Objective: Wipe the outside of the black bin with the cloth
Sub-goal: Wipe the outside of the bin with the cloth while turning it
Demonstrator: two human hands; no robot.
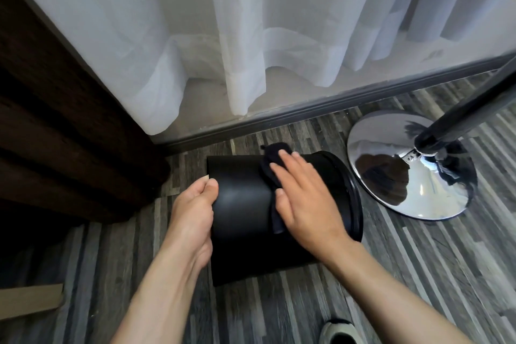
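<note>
The black bin (245,212) lay on its side on the grey striped floor (405,274), its base to the left and its rimmed open end to the right, near the middle of the scene. The left hand (192,209) was cupped against the base edge at the bin's left end, fingers curled together around that edge. The right hand (304,195) lay flat on the upper side of the bin with its fingers spread slightly apart, pressing a dark cloth (272,176) against the curved wall. The cloth showed past the fingertips at the far side and trailed down the bin's near face. Just right of the bin stood a chrome round base (391,181) with a dark pole. White sheer curtains (251,36) hung on the far side, and a dark brown curtain (55,120) hung at the left
</note>
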